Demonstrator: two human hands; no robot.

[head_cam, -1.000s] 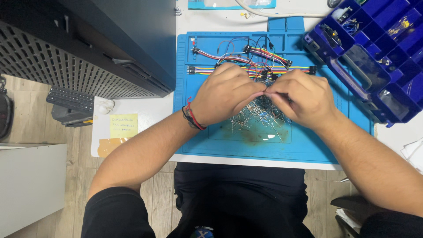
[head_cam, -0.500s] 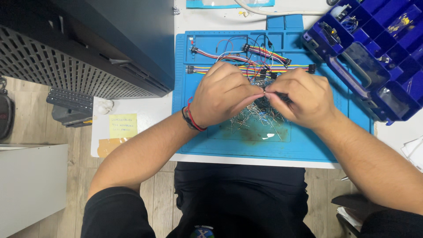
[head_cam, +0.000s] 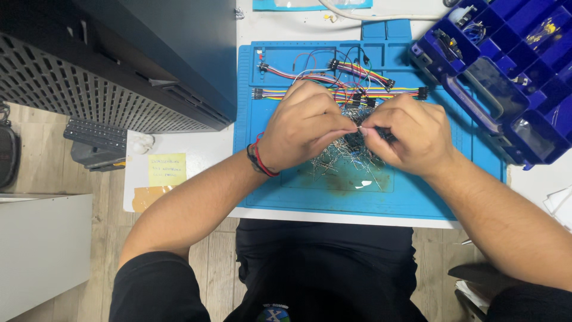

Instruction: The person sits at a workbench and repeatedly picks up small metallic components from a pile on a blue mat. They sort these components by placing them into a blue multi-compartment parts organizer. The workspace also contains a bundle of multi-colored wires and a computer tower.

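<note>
Left hand (head_cam: 304,122), red cord bracelet at wrist, pinches one end of a thin metal-legged component (head_cam: 358,127); right hand (head_cam: 411,134) pinches the other, both above a loose pile of small wire-leaded components (head_cam: 342,158) on the blue silicone work mat (head_cam: 417,197). Pile appears largely unsorted. Right: dark blue plastic compartment organiser (head_cam: 506,65).

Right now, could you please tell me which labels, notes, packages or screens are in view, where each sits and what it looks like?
Square pale-yellow sticky note: on the white tabletop left of the blue work mat, handwritten lines.
Tan strip of tape or paper: just below that note, at the table's front edge.
Clear plastic packet with blue edge: top edge, beyond the mat, partly cut off.
No screens are visible.
</note>
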